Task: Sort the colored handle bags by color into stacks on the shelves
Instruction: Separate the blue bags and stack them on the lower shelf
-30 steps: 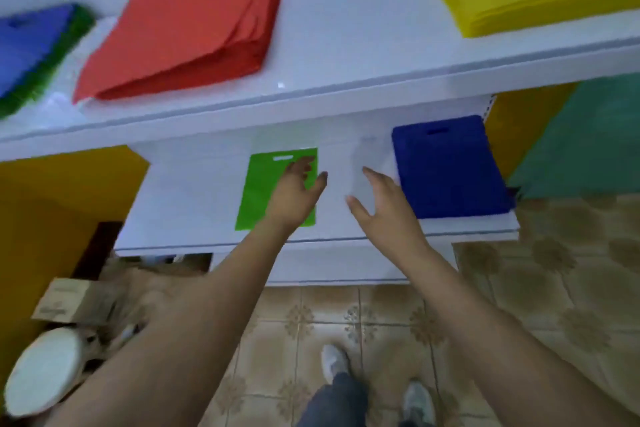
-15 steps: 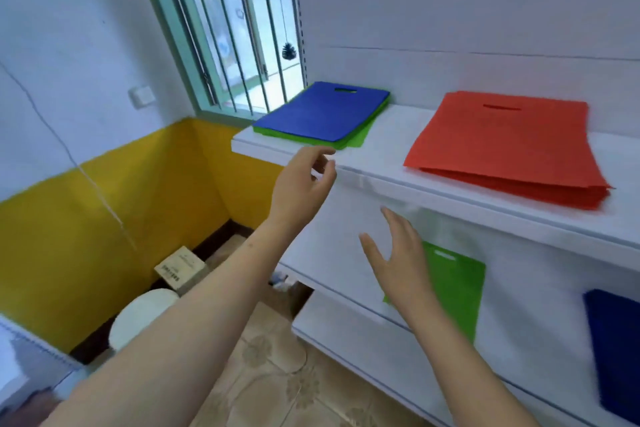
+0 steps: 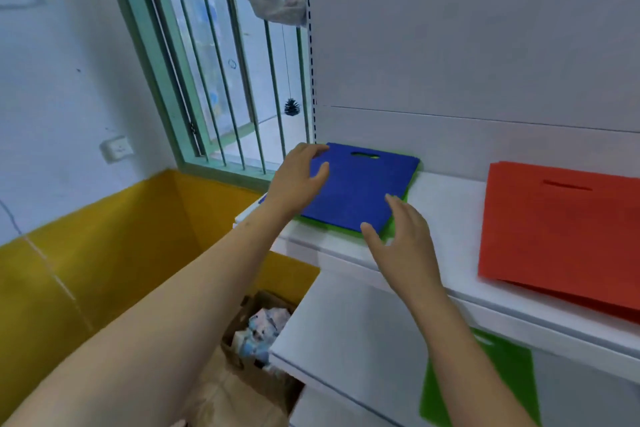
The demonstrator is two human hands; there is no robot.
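**Both hands at the blue bag on the upper shelf**

My left hand (image 3: 300,177) rests on the left edge of the blue bag (image 3: 360,189), fingers relaxed and laid over its far-left corner, thumb lying on top of the fabric. My right hand (image 3: 403,239) is at the bag's near-right corner with fingers straight and spread; whether the fingertips actually touch the fabric I cannot tell.

The blue bag is a flat rectangle of matte, slightly fuzzy non-woven cloth with a slot handle cut near its far edge. It lies on top of a green bag (image 3: 389,229), of which only a thin bright rim shows along the right and near sides. Both sit at the left end of the upper shelf (image 3: 446,218), a smooth white board against a white back panel.

Well apart to the right on the same shelf lies a stack of red bags (image 3: 561,229), the same matte cloth, with a slot handle in the top one and the edges of more sheets showing below it.

On the lower shelf (image 3: 353,329), another flat green bag (image 3: 509,388) lies partly hidden behind my right forearm.

Beside the shelves, a window with pale green bars (image 3: 221,80), and down on the floor an open cardboard box (image 3: 249,354) of crumpled paper.
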